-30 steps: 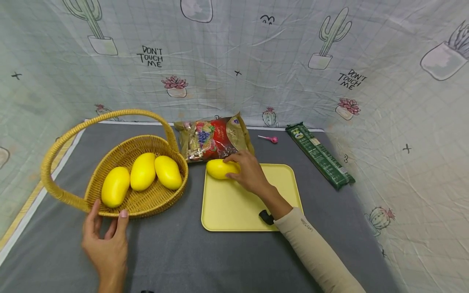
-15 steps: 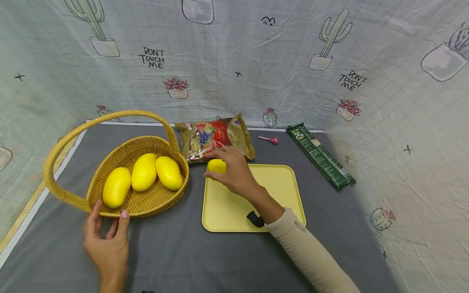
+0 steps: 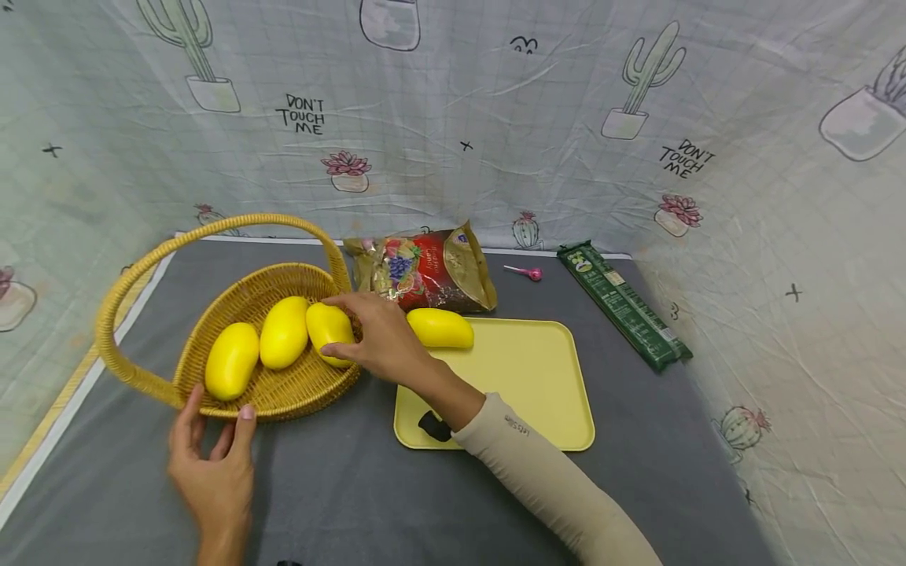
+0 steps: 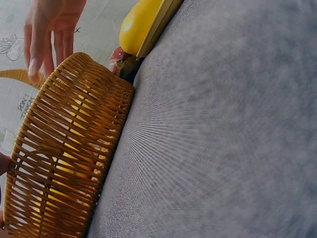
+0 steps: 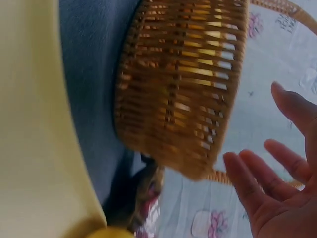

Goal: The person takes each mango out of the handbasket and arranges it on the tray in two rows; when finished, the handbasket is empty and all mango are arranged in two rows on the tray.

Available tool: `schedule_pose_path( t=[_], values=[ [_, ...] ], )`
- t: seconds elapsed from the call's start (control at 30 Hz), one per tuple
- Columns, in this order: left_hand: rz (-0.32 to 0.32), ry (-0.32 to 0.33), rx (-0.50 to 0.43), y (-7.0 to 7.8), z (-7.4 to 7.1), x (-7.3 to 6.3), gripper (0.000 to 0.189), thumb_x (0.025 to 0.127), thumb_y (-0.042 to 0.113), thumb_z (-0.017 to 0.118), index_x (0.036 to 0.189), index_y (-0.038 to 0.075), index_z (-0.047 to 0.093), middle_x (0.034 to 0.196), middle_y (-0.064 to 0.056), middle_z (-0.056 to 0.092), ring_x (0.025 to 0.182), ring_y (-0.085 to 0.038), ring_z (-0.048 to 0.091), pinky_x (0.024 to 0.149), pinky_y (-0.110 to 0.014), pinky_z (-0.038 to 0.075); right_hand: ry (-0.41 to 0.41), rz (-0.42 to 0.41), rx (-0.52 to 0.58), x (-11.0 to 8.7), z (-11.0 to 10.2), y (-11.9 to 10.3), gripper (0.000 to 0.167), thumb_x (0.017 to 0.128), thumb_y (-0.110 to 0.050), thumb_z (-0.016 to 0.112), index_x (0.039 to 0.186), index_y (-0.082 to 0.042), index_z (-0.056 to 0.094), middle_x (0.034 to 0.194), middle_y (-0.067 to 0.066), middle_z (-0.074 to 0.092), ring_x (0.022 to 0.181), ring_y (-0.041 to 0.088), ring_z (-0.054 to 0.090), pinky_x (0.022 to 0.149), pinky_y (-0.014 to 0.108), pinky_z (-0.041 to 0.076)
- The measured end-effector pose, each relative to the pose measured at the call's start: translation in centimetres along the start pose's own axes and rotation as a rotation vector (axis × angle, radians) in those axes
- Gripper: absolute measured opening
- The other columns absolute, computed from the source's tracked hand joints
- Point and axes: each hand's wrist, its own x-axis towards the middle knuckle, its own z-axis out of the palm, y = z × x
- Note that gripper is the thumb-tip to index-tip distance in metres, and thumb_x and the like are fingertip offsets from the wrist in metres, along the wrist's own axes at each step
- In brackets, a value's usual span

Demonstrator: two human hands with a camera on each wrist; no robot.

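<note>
In the head view, a yellow wicker basket (image 3: 300,398) with a tall handle holds a left mango (image 3: 232,362), a middle mango (image 3: 284,332) and a right mango (image 3: 329,328). My left hand (image 3: 215,479) holds the basket's near rim with thumb and fingertips. Over the basket's right side reaches my right hand (image 3: 382,338), thumb and fingers spread either side of the right mango. The right wrist view shows that hand (image 5: 282,183) above the rim with nothing in it. Another mango (image 3: 442,328) lies on the yellow tray (image 3: 524,393), at its far left corner.
Behind the tray lies a candy bag (image 3: 425,271), with a pink lollipop (image 3: 527,272) to its right. A long green packet (image 3: 623,305) lies at the right. A patterned cloth (image 3: 495,94) hangs behind the grey table (image 3: 340,495).
My right hand has let go of the mango at the tray's far left corner and moved left over the basket. My left hand has stayed at the basket's rim.
</note>
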Motion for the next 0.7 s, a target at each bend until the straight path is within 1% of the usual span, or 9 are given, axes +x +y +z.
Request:
schedule_pose_path(
  t=[0.13,0.23,0.4,0.47,0.63,0.67,0.7],
  values=[
    [-0.002,-0.003,0.009,0.0,-0.1,0.0,0.068,0.09,0.007,0.084,0.152,0.02,0.06,0.158,0.0,0.05,0.154,-0.03,0.04,0.092,-0.013,0.053,-0.032,0.025,-0.078,0.9,1.2,-0.6,0.068,0.09,-0.042,0.087,0.149,-0.02,0.062,0.147,-0.002,0.066,0.135,0.019,0.061,0.111,0.038,0.051],
    [-0.003,-0.002,0.027,0.0,-0.1,0.0,0.069,0.09,0.007,0.085,0.152,0.022,0.06,0.157,0.0,0.049,0.154,-0.03,0.041,0.094,-0.014,0.053,-0.045,0.049,-0.122,1.5,1.9,-0.9,0.069,0.089,-0.042,0.087,0.149,-0.019,0.062,0.147,-0.001,0.066,0.137,0.02,0.061,0.114,0.04,0.05],
    [-0.001,0.003,0.042,0.1,0.0,0.0,0.069,0.09,0.007,0.085,0.153,0.022,0.059,0.157,0.0,0.05,0.153,-0.029,0.042,0.099,-0.018,0.054,-0.084,0.104,-0.193,2.3,2.7,-1.1,0.072,0.089,-0.046,0.087,0.151,-0.021,0.06,0.15,-0.002,0.064,0.137,0.019,0.062,0.111,0.037,0.053],
    [-0.003,0.003,0.04,0.1,0.0,-0.1,0.069,0.09,0.007,0.084,0.153,0.022,0.059,0.157,0.0,0.05,0.153,-0.029,0.042,0.1,-0.02,0.054,-0.101,0.115,-0.221,2.7,3.0,-1.2,0.074,0.089,-0.046,0.087,0.152,-0.02,0.06,0.151,-0.002,0.064,0.137,0.018,0.061,0.111,0.036,0.052],
    [0.002,-0.003,0.04,0.2,-0.1,-0.1,0.068,0.091,0.008,0.084,0.153,0.021,0.059,0.158,0.0,0.05,0.153,-0.03,0.041,0.1,-0.021,0.054,-0.112,0.091,-0.294,3.5,3.8,-1.2,0.076,0.087,-0.044,0.088,0.152,-0.016,0.06,0.148,-0.001,0.066,0.135,0.019,0.063,0.113,0.036,0.051],
    [0.004,-0.004,0.037,0.2,-0.1,-0.1,0.069,0.091,0.007,0.084,0.153,0.021,0.059,0.158,0.0,0.05,0.153,-0.03,0.041,0.099,-0.02,0.053,-0.112,0.082,-0.313,3.7,4.0,-1.1,0.076,0.087,-0.045,0.089,0.151,-0.015,0.061,0.146,-0.001,0.068,0.132,0.019,0.065,0.11,0.035,0.052],
    [0.006,-0.005,0.037,0.2,-0.1,-0.1,0.069,0.09,0.007,0.084,0.153,0.021,0.059,0.158,0.0,0.05,0.153,-0.03,0.041,0.098,-0.019,0.053,-0.112,0.072,-0.332,3.8,4.1,-1.1,0.075,0.086,-0.045,0.089,0.15,-0.014,0.062,0.142,0.0,0.07,0.126,0.018,0.067,0.105,0.033,0.054]
  ],
)
